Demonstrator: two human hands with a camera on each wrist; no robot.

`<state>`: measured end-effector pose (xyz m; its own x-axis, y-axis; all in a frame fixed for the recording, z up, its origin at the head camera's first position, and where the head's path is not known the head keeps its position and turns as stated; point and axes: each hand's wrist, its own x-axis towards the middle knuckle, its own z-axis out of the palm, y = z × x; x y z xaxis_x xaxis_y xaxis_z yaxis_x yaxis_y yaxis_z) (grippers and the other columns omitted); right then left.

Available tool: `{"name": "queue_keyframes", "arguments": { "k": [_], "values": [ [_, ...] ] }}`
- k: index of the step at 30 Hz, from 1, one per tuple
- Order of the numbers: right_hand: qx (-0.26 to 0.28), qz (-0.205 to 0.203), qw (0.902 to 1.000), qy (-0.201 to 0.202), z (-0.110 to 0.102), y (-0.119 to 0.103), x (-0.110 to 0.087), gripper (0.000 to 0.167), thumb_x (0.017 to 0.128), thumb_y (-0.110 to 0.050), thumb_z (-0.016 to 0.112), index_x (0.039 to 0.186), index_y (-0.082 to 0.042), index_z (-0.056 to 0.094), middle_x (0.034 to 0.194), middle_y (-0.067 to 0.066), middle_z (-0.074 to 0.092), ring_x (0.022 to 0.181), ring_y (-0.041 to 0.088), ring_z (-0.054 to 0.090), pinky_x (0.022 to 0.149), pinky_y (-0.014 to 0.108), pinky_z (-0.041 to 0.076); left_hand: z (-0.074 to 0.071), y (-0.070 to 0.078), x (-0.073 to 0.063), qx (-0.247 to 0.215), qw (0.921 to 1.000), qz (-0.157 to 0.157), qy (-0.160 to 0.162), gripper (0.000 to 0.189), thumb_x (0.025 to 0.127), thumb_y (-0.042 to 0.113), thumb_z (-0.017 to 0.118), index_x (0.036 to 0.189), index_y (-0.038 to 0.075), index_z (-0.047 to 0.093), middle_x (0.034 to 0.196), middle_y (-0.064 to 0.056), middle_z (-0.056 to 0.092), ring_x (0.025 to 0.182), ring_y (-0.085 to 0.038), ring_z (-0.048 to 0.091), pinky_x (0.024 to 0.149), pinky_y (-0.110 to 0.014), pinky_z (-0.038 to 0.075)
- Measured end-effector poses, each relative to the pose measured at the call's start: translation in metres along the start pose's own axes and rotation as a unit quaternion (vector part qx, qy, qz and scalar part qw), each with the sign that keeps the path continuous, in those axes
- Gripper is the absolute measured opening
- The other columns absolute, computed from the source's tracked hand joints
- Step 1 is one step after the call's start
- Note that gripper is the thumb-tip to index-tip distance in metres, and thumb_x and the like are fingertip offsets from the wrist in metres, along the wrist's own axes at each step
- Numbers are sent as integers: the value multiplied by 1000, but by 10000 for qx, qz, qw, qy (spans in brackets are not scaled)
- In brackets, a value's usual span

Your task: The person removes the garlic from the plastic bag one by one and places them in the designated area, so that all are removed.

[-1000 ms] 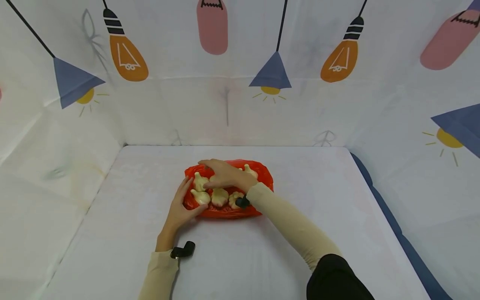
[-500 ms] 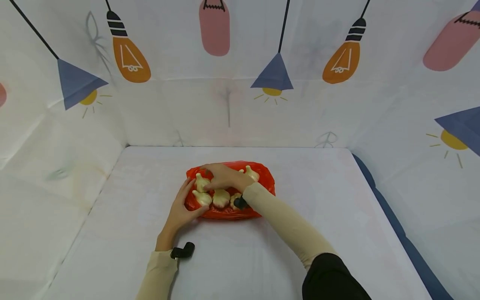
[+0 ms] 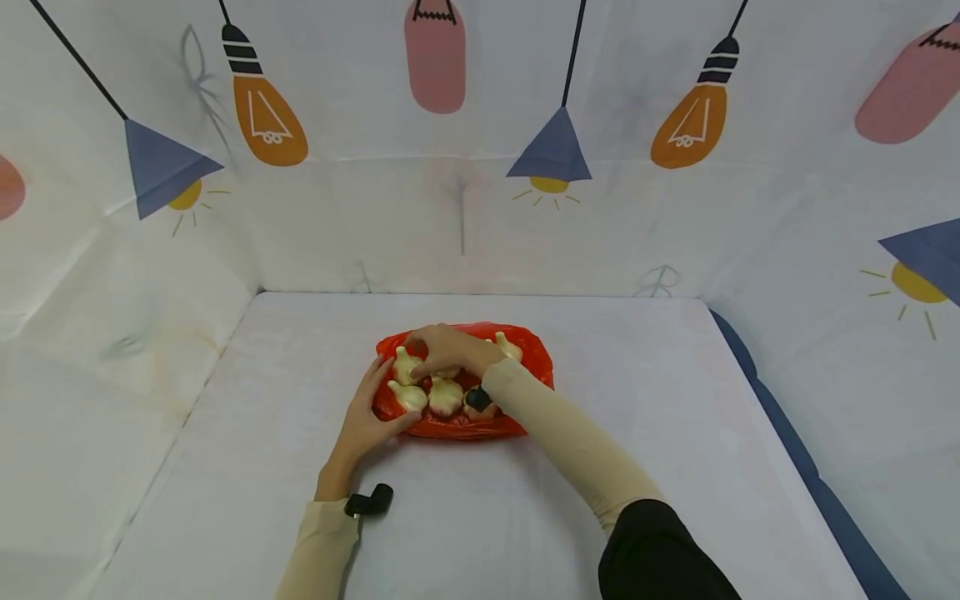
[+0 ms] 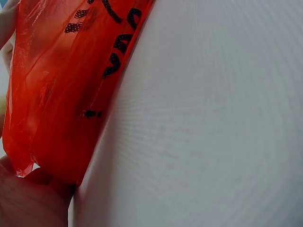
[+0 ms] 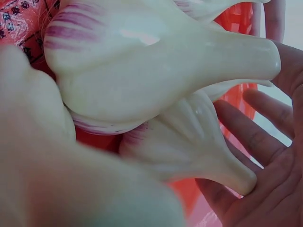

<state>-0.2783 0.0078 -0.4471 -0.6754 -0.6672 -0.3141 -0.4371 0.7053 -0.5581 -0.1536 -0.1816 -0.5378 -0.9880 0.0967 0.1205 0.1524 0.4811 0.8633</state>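
White cloth (image 3: 352, 225) printed with blue pendant lamps (image 3: 551, 146) and orange light bulbs (image 3: 690, 129) rose behind the red plastic bag (image 3: 461, 430), which lay spread on a white tabletop (image 3: 637, 433) with purple-streaked garlic bulbs (image 3: 446, 398) clustered in its open top. Black lettering (image 4: 116, 59) ran along the bag's side wall. At the bag's left end, the left hand (image 3: 365, 421) was opened wide, thumb on the near side and fingers along the left rim, touching and cupping the bag loosely. Over the back half of the bag was the right hand (image 3: 453, 348), its fingers arched and its thumb apart from the index finger; its palm was hidden, so whether it had hold of a garlic bulb could not be told. Two garlic bulbs sat at the bag's left end, just inside the left hand; others lined its near side, and one showed at its right rear, beside the right wrist. Beige sleeves (image 3: 570, 442) reached toward the bag from its near side, a small black camera (image 3: 370, 501) at each wrist, and a dark blue strip (image 3: 795, 442) ran well to the bag's right
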Motion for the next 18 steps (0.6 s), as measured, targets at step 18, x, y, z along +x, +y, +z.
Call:
{"name": "queue_keyframes", "arguments": {
  "k": [18],
  "values": [
    [-823,-39,9965,133,9,-2,8,58,94,-33,75,146,-13,58,143,0,62,124,15,60,113,36,47,-2,-1,1,17,10000,46,56,99,80,41,88,162,32,32,173,-2,20,158,-36,20,121,-70,22]
  ]
}}
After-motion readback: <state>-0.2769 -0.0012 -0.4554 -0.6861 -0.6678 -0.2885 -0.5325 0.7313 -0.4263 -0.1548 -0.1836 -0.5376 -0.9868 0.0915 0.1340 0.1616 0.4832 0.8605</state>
